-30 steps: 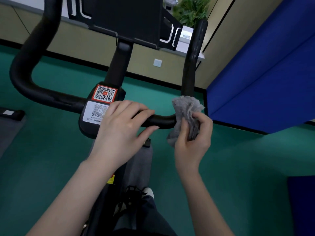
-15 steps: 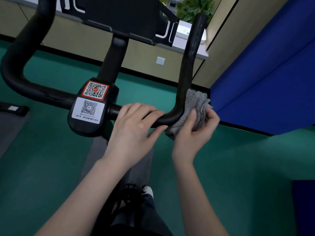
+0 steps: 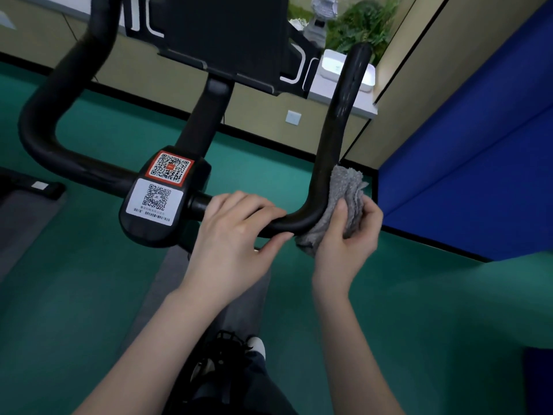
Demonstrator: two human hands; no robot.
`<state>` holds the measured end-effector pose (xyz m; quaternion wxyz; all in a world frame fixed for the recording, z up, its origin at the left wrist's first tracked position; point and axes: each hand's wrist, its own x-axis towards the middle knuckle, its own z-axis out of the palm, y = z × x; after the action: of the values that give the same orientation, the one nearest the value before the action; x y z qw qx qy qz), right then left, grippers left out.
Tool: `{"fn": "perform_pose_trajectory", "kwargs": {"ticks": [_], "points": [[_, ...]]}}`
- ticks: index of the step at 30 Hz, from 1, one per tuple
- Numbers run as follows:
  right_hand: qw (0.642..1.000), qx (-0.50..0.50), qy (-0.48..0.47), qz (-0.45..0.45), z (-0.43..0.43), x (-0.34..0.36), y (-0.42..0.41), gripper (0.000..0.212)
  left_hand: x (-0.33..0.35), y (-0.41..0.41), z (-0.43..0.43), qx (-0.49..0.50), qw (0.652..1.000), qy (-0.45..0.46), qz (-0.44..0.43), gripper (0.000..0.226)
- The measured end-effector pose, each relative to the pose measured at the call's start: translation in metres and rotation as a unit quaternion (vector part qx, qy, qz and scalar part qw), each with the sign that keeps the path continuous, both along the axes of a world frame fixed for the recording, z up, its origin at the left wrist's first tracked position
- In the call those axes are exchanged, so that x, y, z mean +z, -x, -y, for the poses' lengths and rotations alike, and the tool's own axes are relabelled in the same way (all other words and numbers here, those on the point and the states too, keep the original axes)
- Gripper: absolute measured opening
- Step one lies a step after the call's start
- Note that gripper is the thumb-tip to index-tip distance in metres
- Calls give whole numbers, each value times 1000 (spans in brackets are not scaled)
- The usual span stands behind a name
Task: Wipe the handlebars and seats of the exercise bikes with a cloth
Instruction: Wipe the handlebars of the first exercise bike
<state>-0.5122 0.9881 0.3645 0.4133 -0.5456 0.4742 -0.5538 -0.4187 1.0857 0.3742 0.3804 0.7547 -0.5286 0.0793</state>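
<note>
Head view, looking down over the front of one bike. Starting at the left, the black handlebar (image 3: 39, 136) loops round in a tight bend and runs as a cross tube toward the middle. There it passes into a centre block (image 3: 149, 232) carrying two code stickers (image 3: 170, 169).

Just right of that block the left hand (image 3: 230, 238) grips the cross tube. Its fingers (image 3: 251, 205) lie close together, curled over the top, while the thumb tucks under. To my eye it is there to steady the bar and brace the person while the other side gets rubbed.

Next comes the right bend, where the tube turns and its horn rises away from the person. So the long axis of the part being cleaned runs near to far, with the tip pointing at the far wall.

The cloth (image 3: 348, 190), grey, fluffy and folded into a thick pad, is pressed against the outer side of that bend. Its length lies along the horn and its folded edges face right. The right hand (image 3: 348, 247) pinches it, thumb (image 3: 339, 215) flat on the near face and the other fingers wrapped round the back. I take that as a grip meant to slide up the horn.

Farthest right stands a blue panel (image 3: 478, 163). No seat shows.
</note>
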Motion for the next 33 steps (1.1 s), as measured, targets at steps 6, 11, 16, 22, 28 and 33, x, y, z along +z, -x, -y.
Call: {"fn": "perform_pose_trajectory", "kwargs": {"ticks": [6,11,16,22,28,33], "points": [[1000,18,-2,15,-6,-5,3,25,1,13,15,38,999,6,7,29],[998,55,6,5,23,6,4,19,0,22,24,61,998,7,12,22],[934,210,229,-176,32,22,20,19,2,23,24,60,998,5,5,19],[867,302,262,-297,74,56,4,19,5,25,25,69,997,7,-20,19],[793,410,278,-355,76,68,0,21,6,26,24,71,997,-2,-41,18],[773,426,222,-415,96,88,-16,20,9,27,25,75,995,-10,-61,19]]}}
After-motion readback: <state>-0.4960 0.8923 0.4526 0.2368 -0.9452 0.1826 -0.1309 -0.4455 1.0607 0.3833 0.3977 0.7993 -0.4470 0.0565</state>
